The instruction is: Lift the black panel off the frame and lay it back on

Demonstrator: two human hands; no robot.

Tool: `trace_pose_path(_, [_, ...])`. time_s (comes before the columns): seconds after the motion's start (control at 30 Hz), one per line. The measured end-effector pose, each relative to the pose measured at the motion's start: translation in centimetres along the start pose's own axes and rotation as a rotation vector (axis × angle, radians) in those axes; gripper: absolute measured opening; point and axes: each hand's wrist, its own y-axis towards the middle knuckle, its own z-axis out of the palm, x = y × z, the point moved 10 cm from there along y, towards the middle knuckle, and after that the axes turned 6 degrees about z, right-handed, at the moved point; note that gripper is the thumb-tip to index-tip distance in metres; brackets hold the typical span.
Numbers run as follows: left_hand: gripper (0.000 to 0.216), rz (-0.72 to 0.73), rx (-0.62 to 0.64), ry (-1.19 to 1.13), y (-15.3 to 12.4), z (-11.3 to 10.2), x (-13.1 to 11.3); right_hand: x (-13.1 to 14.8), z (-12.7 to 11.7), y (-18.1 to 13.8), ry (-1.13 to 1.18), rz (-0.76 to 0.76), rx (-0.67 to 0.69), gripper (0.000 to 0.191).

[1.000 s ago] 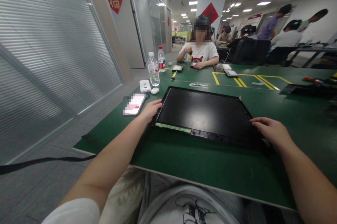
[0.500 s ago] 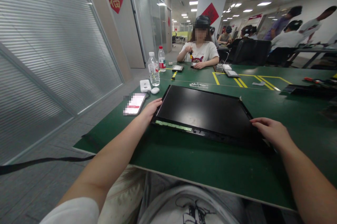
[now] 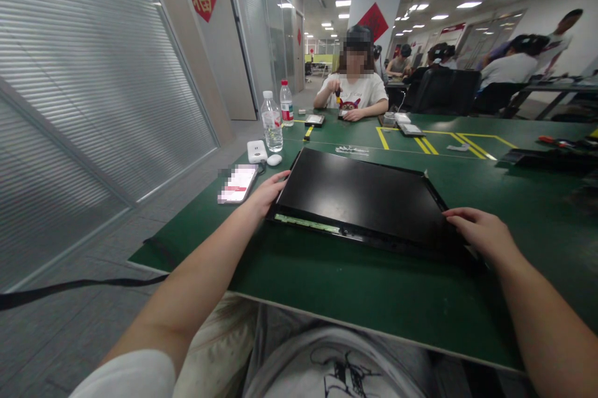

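A black LCD panel [image 3: 359,199] with a glossy dark face lies face up before me, its dark frame [image 3: 374,243] showing along the near side. A green circuit strip [image 3: 308,223] runs along the left part of that near edge. My left hand [image 3: 270,192] grips the panel's left edge, with some fingertips hidden by the frame. At the opposite side, my right hand [image 3: 481,230] pinches the right edge between thumb and fingers. Whether the panel rests fully on the green table [image 3: 355,292] or is slightly lifted, I cannot tell.
Left of the panel are a phone [image 3: 238,184], a white power bank [image 3: 256,152], a white earbud case [image 3: 274,160] and two bottles, the nearer one a clear bottle [image 3: 271,123]. Small parts in a bag [image 3: 352,151] lie behind it. A co-worker [image 3: 357,90] sits opposite with a tool.
The panel's far left corner has shifted up very slightly in view. Both hands keep hold of its edges. In the background, a person in purple has bent lower.
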Motion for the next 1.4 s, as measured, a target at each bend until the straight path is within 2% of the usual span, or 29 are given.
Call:
trace_pose_path(0.27, [0.052,0.052,0.072,0.098,-0.3,0.4,-0.6,-0.1,0.1,0.0,0.002,0.004,-0.005,0.026])
trace_pose_path(0.6, [0.049,0.051,0.039,0.171,-0.4,0.2,-0.8,0.1,0.0,0.1,0.002,-0.02,-0.007,0.028])
trace_pose_path(0.8, [0.016,0.098,0.013,0.205,-0.2,0.0,-1.0,0.0,0.0,0.1,-0.004,-0.005,-0.001,0.028])
trace_pose_path(1.1, [0.058,0.18,0.139,0.457,-0.6,0.5,-1.1,0.6,-0.3,-0.5,-0.02,-0.004,-0.006,0.027])
trace_pose_path(1.4, [0.057,0.233,0.125,0.557,-0.6,0.3,-1.5,0.4,-0.2,-0.1,-0.028,-0.023,-0.019,0.025])
